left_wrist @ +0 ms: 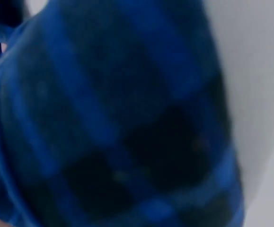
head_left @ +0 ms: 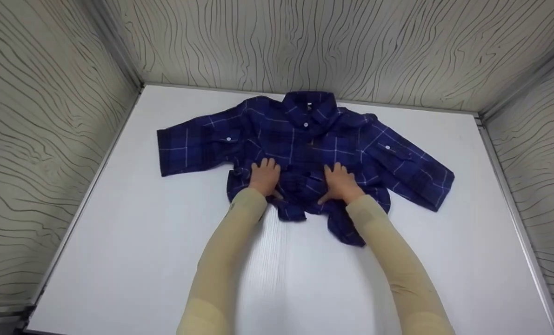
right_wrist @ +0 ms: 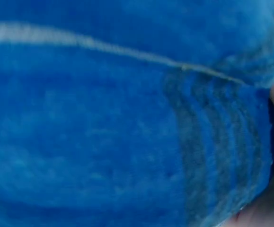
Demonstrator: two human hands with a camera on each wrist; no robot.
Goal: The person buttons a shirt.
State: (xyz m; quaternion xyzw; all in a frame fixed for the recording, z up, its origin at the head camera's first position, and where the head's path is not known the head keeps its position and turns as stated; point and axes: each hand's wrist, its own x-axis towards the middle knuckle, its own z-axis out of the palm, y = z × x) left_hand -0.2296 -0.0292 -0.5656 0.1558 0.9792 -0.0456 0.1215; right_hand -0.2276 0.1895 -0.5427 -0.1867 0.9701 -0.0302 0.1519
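Observation:
A dark blue plaid shirt lies front up, its collar at the far side and its sleeves spread to both sides. Its lower part is bunched toward the middle. My left hand grips the bunched cloth left of centre, thumb pointing inward. On the other side, my right hand holds the cloth right of centre. Folds of the shirt run toward the right hand at the edge of the right wrist view. Blurred plaid cloth fills most of the left wrist view, largely hiding the left hand.
The shirt lies on a white table with a metal edge. Wood-grain panels rise behind it and at both sides. The collar reaches close to the back panel. A loose corner of cloth hangs toward the near side below the right hand.

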